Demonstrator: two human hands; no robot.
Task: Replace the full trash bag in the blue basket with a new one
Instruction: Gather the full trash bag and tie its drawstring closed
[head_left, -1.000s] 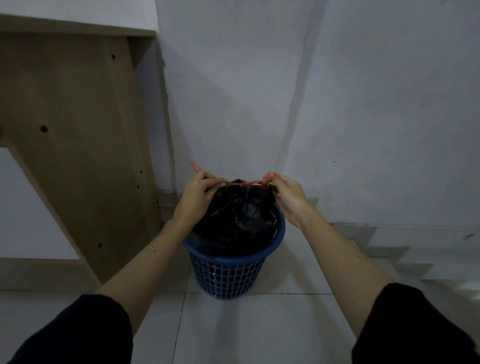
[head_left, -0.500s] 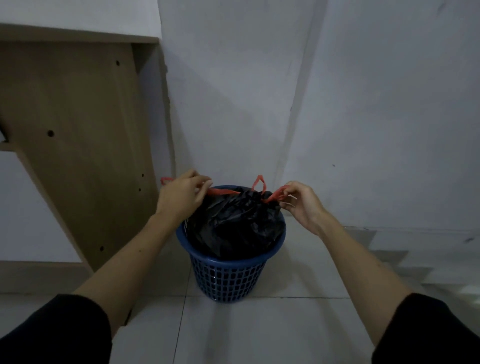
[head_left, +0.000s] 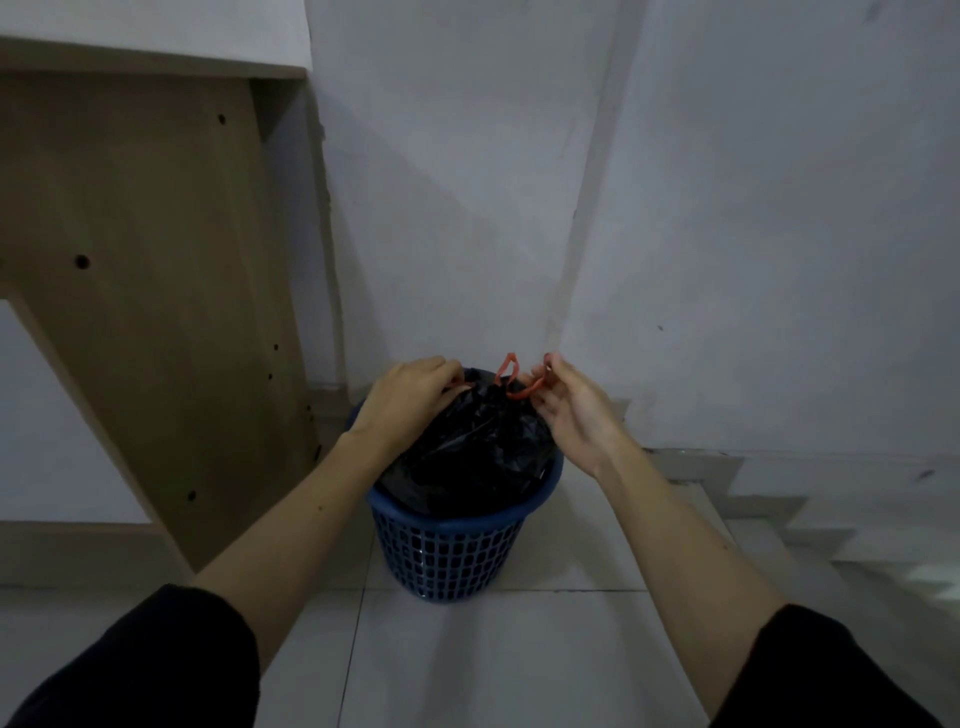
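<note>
Basket (head_left: 447, 551): blue, on the tiled floor (head_left: 493, 665) in a wall corner, beside a wooden panel (head_left: 156, 312). Filled by a black bag (head_left: 483, 441), mouth gathered at the top, probably for tying shut before lifting out. Left hand (head_left: 410, 402) curled on the bag's neck, grip apparently closed on the plastic. Right hand (head_left: 571, 410) pinching the red drawstring (head_left: 519, 387), loop standing upright.

Wooden panel (head_left: 156, 291), perhaps a desk side.

The left hand (head_left: 410, 397) covers the black trash bag's (head_left: 483, 447) near-left top, hiding its fingertips' hold.
</note>
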